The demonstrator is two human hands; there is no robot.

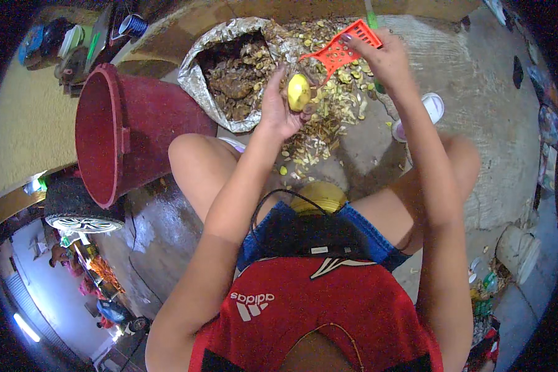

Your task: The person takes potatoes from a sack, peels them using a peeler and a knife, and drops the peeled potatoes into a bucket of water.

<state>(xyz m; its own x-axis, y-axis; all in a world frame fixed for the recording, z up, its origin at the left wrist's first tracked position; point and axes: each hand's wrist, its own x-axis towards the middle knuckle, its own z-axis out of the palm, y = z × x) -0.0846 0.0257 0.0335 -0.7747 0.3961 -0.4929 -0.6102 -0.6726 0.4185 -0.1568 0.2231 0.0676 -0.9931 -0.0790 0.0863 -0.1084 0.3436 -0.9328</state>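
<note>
My left hand point(283, 108) is raised in front of an open sack, its fingers curled round a yellow, oval, peeled-looking piece of produce point(299, 93); I cannot tell its exact kind. To the right, my right hand point(384, 59) grips a bright orange plastic piece point(338, 56) pierced with holes, and its narrow end reaches toward the produce. Whether that end touches it is unclear. Under both hands, pale yellow peelings point(347, 102) lie scattered over the floor. The white sack point(192, 77) stands with its mouth wide, filled with brown, lumpy scraps.
A large dark red tub point(146, 124) lies tipped on its side at the left, near a wheel with a tyre point(84, 201). Between my knees stands a yellow container point(319, 195). A white shoe point(433, 106) shows past my right forearm. A whitish bucket point(518, 254) sits at the right.
</note>
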